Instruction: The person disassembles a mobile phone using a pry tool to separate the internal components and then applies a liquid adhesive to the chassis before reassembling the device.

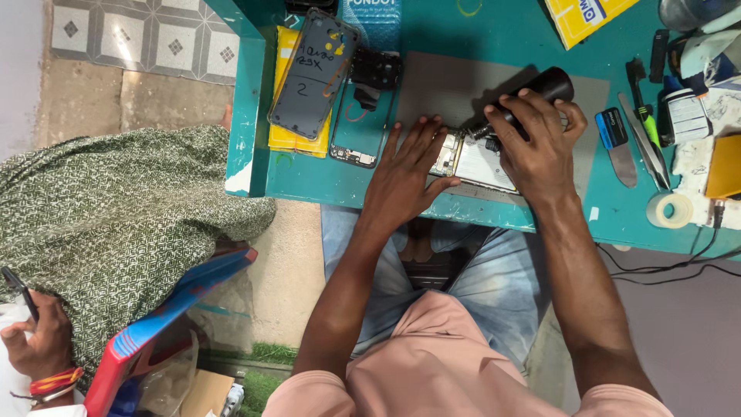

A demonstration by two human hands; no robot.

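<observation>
Left hand [405,174] flat by table edge [494,218]; right hand [536,143] grips black tool [544,85].

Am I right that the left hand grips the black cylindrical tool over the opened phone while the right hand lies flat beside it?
No, the hands are swapped. In the head view the right hand grips the black cylindrical tool over the opened phone; the left hand lies flat beside it.
</observation>
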